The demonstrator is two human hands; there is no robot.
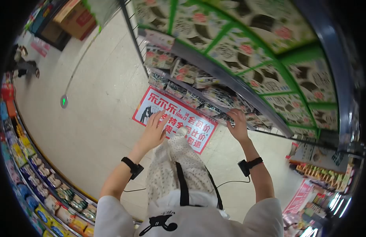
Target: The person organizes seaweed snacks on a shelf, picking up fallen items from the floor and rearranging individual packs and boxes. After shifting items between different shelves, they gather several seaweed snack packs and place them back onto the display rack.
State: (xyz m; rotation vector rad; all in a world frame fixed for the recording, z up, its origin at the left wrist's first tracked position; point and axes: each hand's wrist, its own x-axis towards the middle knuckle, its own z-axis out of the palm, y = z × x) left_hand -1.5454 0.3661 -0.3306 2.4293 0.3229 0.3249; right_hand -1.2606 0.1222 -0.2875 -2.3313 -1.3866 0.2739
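Observation:
My left hand (153,129) is held out over the floor sign, its fingers apart and nothing in them. Farther right, my right hand (238,124) is at the low shelf edge beside patterned packets (218,96), fingers bent and spread; whether its fingertips touch a packet cannot be made out. A red-edged sign with Chinese characters (206,125) lies on the floor below both hands. More packets (185,71) stand in rows on the low shelf. Each wrist wears a black band with a small device.
Large green-edged patterned boxes (238,49) fill the rack at upper right. Snack shelves (52,181) curve along the left. A cardboard box (75,19) is at upper left, and a person (25,65) is at the far left edge. Another display (323,173) stands at right.

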